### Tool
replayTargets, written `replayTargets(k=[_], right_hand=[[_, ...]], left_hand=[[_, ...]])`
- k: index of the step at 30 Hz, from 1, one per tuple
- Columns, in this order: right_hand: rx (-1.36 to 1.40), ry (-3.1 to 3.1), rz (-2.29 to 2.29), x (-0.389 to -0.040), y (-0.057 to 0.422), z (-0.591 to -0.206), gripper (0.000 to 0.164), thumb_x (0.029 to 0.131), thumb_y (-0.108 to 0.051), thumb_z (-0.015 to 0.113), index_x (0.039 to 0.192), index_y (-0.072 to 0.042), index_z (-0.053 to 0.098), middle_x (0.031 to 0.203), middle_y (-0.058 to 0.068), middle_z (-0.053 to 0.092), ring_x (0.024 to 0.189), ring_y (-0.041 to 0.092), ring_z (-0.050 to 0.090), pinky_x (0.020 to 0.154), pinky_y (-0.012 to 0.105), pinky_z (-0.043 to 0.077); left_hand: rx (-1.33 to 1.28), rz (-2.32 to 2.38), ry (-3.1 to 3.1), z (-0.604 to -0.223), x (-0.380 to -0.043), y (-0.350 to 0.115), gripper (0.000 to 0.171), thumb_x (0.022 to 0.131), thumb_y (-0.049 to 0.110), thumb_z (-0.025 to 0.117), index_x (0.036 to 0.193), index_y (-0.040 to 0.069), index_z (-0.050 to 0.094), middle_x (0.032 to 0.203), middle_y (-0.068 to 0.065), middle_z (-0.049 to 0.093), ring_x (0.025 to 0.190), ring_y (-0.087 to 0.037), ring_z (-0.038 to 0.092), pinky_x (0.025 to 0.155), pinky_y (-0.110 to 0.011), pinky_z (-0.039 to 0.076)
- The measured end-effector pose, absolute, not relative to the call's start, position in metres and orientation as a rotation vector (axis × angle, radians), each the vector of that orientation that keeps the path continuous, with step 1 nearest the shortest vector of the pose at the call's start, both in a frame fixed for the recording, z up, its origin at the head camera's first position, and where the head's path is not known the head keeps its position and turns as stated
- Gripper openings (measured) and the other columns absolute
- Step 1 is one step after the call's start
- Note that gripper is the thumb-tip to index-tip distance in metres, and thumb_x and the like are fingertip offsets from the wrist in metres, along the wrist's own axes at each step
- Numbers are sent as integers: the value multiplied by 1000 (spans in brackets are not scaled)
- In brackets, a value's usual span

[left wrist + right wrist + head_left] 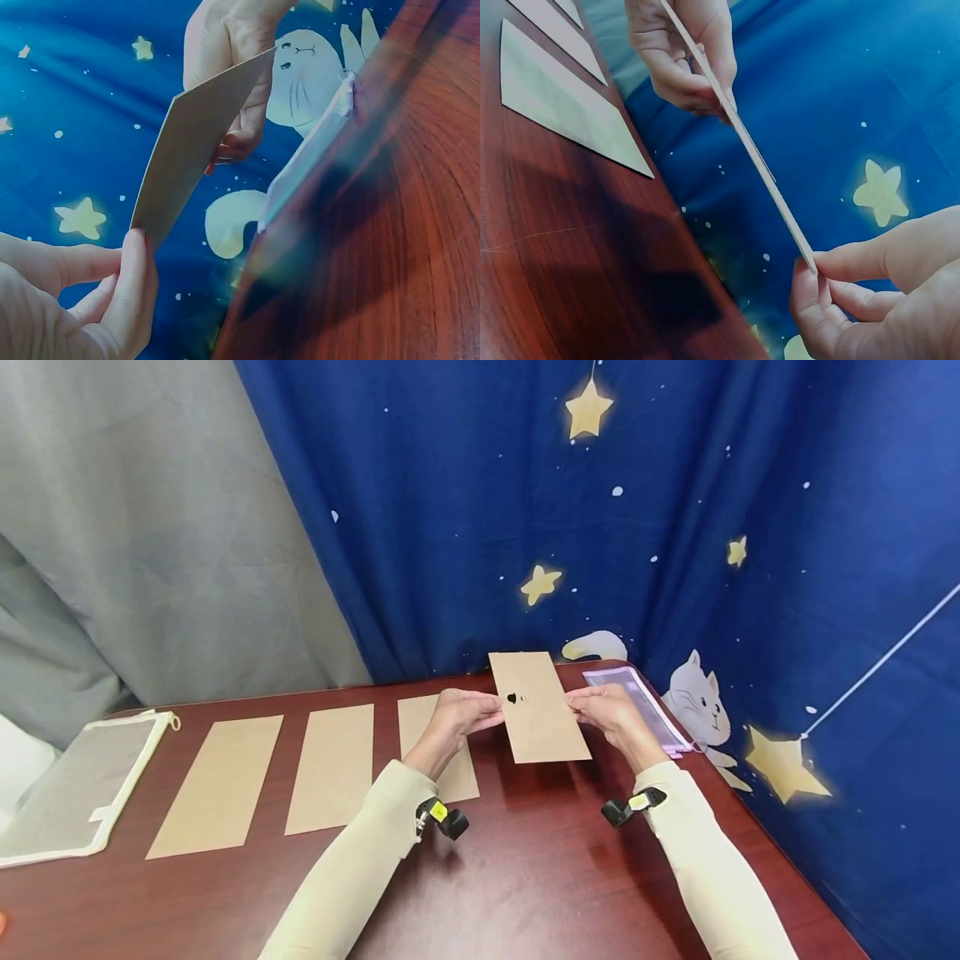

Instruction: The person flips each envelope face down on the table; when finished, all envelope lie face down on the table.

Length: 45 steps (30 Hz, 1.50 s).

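Observation:
A thin tan rectangular board [542, 718] is held up over the table, its far end tilted away. A small black shape and a tiny dark mark show on its upper face. My left hand [465, 714] pinches its left long edge between thumb and fingers. Opposite, my right hand [606, 708] pinches the right long edge the same way. In the right wrist view the board [757, 169] appears edge-on and thin, with a sliver standing slightly off its face. From the left wrist view, its plain underside [199, 142] faces the camera.
Three plain tan boards lie on the dark red table [525, 877]: a left one [217, 785], a middle one [332, 768] and one [459, 777] partly behind my left arm. A cream-edged mesh pouch [90, 768] lies far left. A purple-edged pouch [645, 706] lies beyond my right hand.

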State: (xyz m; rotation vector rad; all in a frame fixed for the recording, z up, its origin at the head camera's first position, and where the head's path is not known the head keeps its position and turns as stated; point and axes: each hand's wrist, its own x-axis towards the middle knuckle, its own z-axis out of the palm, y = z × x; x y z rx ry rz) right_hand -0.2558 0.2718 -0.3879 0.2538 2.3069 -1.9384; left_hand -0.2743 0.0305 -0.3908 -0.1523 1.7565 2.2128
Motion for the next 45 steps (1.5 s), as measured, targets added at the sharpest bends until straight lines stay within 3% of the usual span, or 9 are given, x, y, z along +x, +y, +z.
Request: replayTargets(k=[12, 22, 25, 28, 31, 34, 37, 40, 45], right_hand=[[274, 2221, -1938, -255, 267, -399, 34, 97, 3, 59, 127, 19, 57, 73, -11, 66, 66, 0, 61, 67, 12, 58], [209, 2275, -1952, -257, 251, -408, 30, 96, 6, 57, 122, 22, 59, 75, -7, 66, 67, 1, 62, 67, 14, 60], [171, 2653, -1749, -250, 242, -398, 23, 95, -3, 63, 109, 14, 69, 74, 1, 70, 65, 3, 62, 65, 16, 59], [82, 3114, -1424, -236, 225, -378, 18, 91, -11, 70, 97, 5, 77, 80, 10, 76, 68, 14, 68, 63, 26, 59], [-112, 3361, -1176, -221, 202, -354, 15, 89, -17, 74, 91, -3, 80, 82, 10, 78, 74, 22, 71, 62, 33, 56], [-279, 3383, -1034, -210, 179, -337, 14, 89, -19, 76, 85, -8, 82, 70, 6, 74, 68, 24, 64, 56, 33, 49], [-299, 3416, -827, -206, 164, -334, 14, 89, -19, 78, 79, -9, 81, 65, 6, 70, 64, 25, 62, 54, 35, 49], [-237, 3485, -640, -203, 156, -339, 14, 87, -15, 79, 77, -6, 78, 70, 12, 71, 67, 30, 68, 58, 42, 58], [-169, 3614, -409, -196, 151, -349, 13, 88, -9, 74, 78, 0, 73, 74, 17, 69, 69, 39, 70, 58, 49, 62]], left_hand=[[-135, 2162, 1774, -372, -278, 31, 27, 86, -10, 67, 112, -16, 67, 96, -20, 76, 69, -13, 72, 80, -31, 65], [-90, 2131, 1822, -345, -282, 33, 18, 84, -11, 64, 102, -14, 65, 74, -11, 71, 61, -12, 69, 80, -34, 64], [-94, 2120, 1847, -344, -283, 32, 14, 84, -11, 65, 98, -12, 64, 78, -13, 73, 60, -13, 69, 78, -33, 64], [-109, 2106, 1868, -344, -283, 33, 14, 84, -10, 65, 98, -11, 64, 89, -21, 76, 60, -12, 70, 78, -33, 64], [-117, 2100, 1882, -345, -284, 35, 19, 85, -8, 65, 103, -14, 66, 105, -28, 74, 61, -12, 70, 79, -31, 64], [-116, 2106, 1912, -346, -283, 36, 24, 86, -7, 65, 108, -17, 67, 113, -32, 69, 62, -12, 70, 78, -31, 65], [-130, 2124, 1925, -349, -283, 35, 23, 86, -7, 65, 107, -17, 67, 113, -32, 68, 59, -11, 69, 77, -31, 64], [-142, 2149, 1925, -353, -282, 36, 19, 85, -8, 66, 103, -16, 67, 109, -31, 70, 55, -9, 69, 77, -32, 64], [-121, 2184, 1962, -354, -280, 41, 14, 82, -9, 68, 94, -15, 70, 88, -22, 76, 51, -9, 69, 68, -28, 65]])
